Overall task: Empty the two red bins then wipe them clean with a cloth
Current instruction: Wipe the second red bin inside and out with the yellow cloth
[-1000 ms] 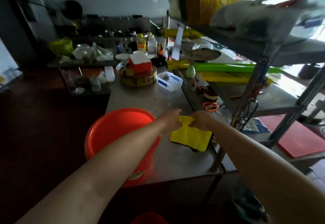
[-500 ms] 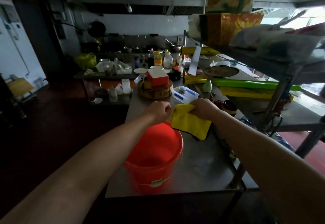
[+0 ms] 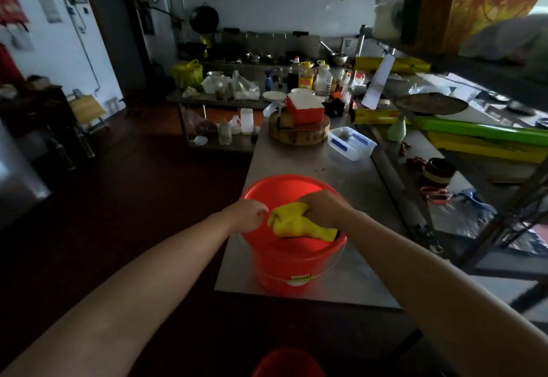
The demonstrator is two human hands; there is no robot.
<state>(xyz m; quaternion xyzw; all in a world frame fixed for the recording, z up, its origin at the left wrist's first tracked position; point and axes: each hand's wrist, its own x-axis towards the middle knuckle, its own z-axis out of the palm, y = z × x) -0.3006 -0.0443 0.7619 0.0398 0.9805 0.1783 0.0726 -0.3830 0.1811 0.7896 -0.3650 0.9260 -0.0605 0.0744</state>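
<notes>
Red bin [image 3: 292, 261] on table — right hand [image 3: 321, 207] fingers clenched on yellow cloth [image 3: 292, 222]; left hand [image 3: 249, 215] fisted.

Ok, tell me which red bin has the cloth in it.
The red bin on the steel table, with the yellow cloth at its mouth; the other red bin sits below, near the floor.

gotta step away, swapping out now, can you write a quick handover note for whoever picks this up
Right hand: closed on the yellow cloth, holding it over the mouth of the red bin.
Left hand: at the bin's near left rim, fingers curled; whether it grips the rim is unclear.
The bin stands upright near the front edge of the steel table. A second red bin shows partly at the bottom edge, below the table.
Done: cloth in hand at the bin.
Left: wipe this bin, then the second one.
</notes>
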